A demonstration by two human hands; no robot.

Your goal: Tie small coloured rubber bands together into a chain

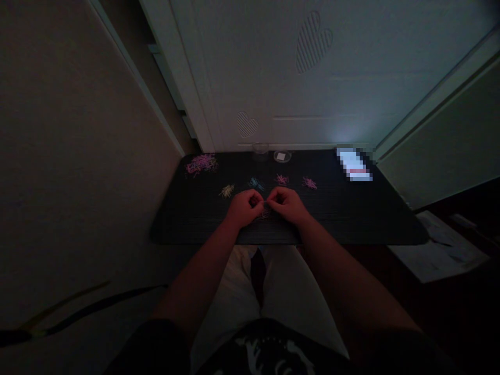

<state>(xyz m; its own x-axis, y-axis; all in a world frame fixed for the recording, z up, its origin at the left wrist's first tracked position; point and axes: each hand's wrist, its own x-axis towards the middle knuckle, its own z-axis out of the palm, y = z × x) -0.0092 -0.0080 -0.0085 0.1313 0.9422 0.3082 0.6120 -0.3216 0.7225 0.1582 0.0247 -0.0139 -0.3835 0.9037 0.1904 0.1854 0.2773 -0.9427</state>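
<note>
My left hand (pixel 247 206) and my right hand (pixel 286 204) meet over the front middle of the dark table, both in a pinch with fingertips nearly touching. Whatever lies between them is too small and dim to make out. Just under the fingertips is a small pile of pale and reddish thin strands (pixel 263 213), partly hidden by my hands. Beyond my hands lie little heaps of similar thin pieces: a yellowish heap (pixel 227 191), a blue heap (pixel 256 183), a pink heap (pixel 282 179) and a magenta heap (pixel 310 183).
A larger mixed heap, mostly purple and pink (pixel 201 164), covers the table's (pixel 351 219) far left corner. At the back edge stand a clear round container (pixel 260 151) and a clear lid-like disc (pixel 282 156) with a white label. A blurred bright screen (pixel 354 164) lies at the right.
</note>
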